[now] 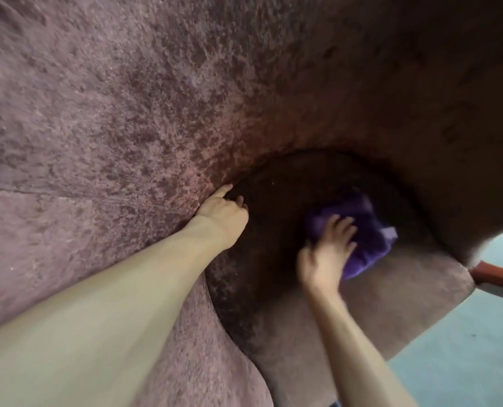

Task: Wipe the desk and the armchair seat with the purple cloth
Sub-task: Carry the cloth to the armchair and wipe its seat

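Observation:
A worn reddish-brown armchair fills the view, its cracked backrest [132, 107] curving over the seat [391, 295]. The purple cloth [367, 230] lies bunched on the dark back part of the seat. My right hand [326, 251] presses flat on the cloth's near edge with fingers spread; it is blurred. My left hand [223, 210] rests with curled fingers against the crease where the backrest meets the seat, holding nothing visible. The desk is out of view.
The armchair's right arm [464, 142] arches over the seat at the right. A pale blue-grey floor [464, 353] shows at the lower right beyond the seat's front edge. A red-orange bar [497, 274] juts in from the right edge.

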The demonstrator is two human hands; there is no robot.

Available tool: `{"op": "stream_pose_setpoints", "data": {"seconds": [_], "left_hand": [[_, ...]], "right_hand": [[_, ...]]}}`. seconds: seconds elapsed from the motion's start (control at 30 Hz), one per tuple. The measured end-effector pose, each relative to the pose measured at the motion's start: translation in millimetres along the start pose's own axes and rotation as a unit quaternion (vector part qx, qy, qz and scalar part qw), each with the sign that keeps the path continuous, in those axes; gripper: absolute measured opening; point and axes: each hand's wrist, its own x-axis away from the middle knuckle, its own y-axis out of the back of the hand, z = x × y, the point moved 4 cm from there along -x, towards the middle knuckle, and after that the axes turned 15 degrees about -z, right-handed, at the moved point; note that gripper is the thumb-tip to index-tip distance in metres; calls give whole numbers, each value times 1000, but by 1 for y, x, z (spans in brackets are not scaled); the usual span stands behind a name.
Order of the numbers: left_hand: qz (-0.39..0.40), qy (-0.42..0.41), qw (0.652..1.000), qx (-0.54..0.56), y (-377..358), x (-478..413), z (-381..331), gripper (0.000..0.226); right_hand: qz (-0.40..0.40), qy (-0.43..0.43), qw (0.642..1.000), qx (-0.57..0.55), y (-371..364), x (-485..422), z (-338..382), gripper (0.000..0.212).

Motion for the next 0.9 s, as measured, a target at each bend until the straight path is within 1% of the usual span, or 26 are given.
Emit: {"op": "stream_pose_setpoints", "data": {"seconds": [0.03,0.07,0.1,0.13,0.17,0.2,0.23,0.3,0.37,0.4,0.43,0.5,0.57,0.6,0.63,0.67,0.7,0.77,0.83,0.87,0.9], "left_hand": [[-7,30,998,54,1,-3,2,53],[-24,76,989,128,5,-7,4,49],[-50,133,967,212,11,-12,10,47],[-82,181,938,285,19,-19,17,47],[-111,209,913,332,25,-25,23,50],[-125,219,900,355,28,-31,27,55],[-119,213,901,360,29,-34,28,60],[-68,168,922,342,24,-34,25,68],[-17,130,942,309,13,-29,20,71],[-2,122,948,294,9,-27,18,70],[7,117,951,285,7,-27,17,70],[5,116,954,277,8,-27,17,70],[3,116,955,274,8,-24,17,70],[8,118,954,276,7,-23,16,69],[14,122,952,279,6,-22,15,69],[19,126,950,284,6,-22,15,68],[22,130,948,289,5,-22,14,67],[24,135,945,297,5,-24,12,66],[19,145,942,301,4,-26,12,64],[17,152,939,308,3,-28,12,63],[17,162,932,323,2,-29,13,62]], "right_hand": [[-2,28,999,29,-14,6,16,88],[-7,60,997,41,-23,15,29,88],[-12,104,994,37,-32,25,36,88],[-7,161,987,20,-40,41,43,87],[13,227,974,-1,-48,61,49,84],[53,296,954,-9,-57,83,54,79],[86,364,928,-3,-64,104,58,74],[113,455,883,28,-72,119,56,70],[109,529,839,69,-69,110,41,70],[101,564,815,91,-64,105,27,65],[88,586,798,106,-58,100,9,59],[84,601,783,135,-43,93,-32,53],[100,593,782,164,-26,88,-74,58],[99,583,787,177,-16,83,-95,62],[93,563,799,187,-5,77,-112,65],[85,531,820,195,7,70,-126,68],[74,487,848,196,16,67,-137,71],[54,362,912,185,22,72,-145,72],[30,216,966,137,6,90,-130,75],[32,122,988,90,-5,98,-115,81],[42,22,998,35,-15,104,-96,86]]}}
